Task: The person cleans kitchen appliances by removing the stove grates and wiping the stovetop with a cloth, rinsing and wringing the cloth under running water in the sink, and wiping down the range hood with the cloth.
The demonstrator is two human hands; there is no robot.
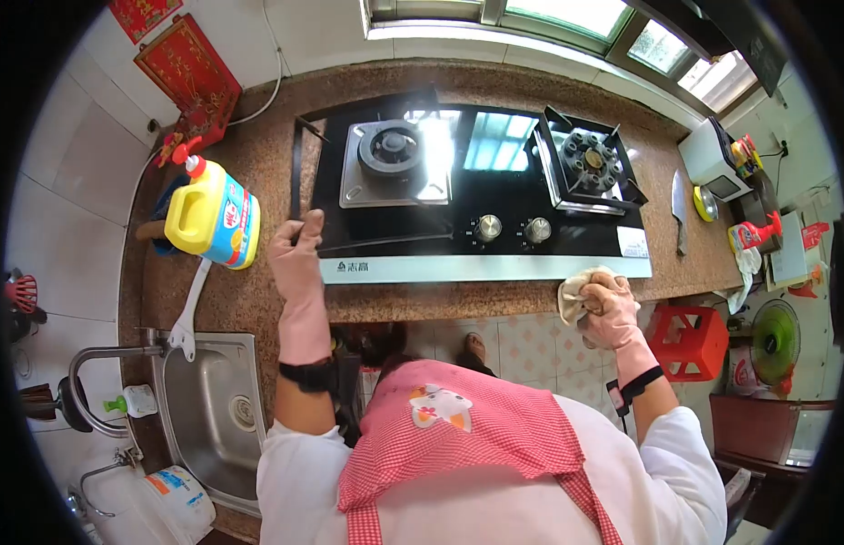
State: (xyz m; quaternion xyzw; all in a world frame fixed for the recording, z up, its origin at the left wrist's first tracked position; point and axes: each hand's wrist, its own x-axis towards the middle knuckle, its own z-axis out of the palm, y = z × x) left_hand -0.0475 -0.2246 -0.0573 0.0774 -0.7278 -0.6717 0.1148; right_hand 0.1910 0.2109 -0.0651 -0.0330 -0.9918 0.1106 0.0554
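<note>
Both hands wear pale pink gloves. My left hand [299, 259] is closed at the near left corner of a black square pan support [296, 173]. The support's thin bars run around the left burner [390, 150], which sits on a bare steel plate. My right hand [611, 313] grips a bunched beige cloth [574, 292] at the front edge of the black glass gas stove [494, 186], near its right end. Two silver knobs [489, 227] lie between the hands. Over the right burner [592, 162], another black pan support [641, 193] is in place.
A yellow detergent jug [190, 218] with a red pump stands left of the stove, beside a white-handled tool [190, 313]. The steel sink [190, 400] is at lower left. On the right are a kitchen knife [680, 213], a red stool [690, 343] and a green fan [774, 342].
</note>
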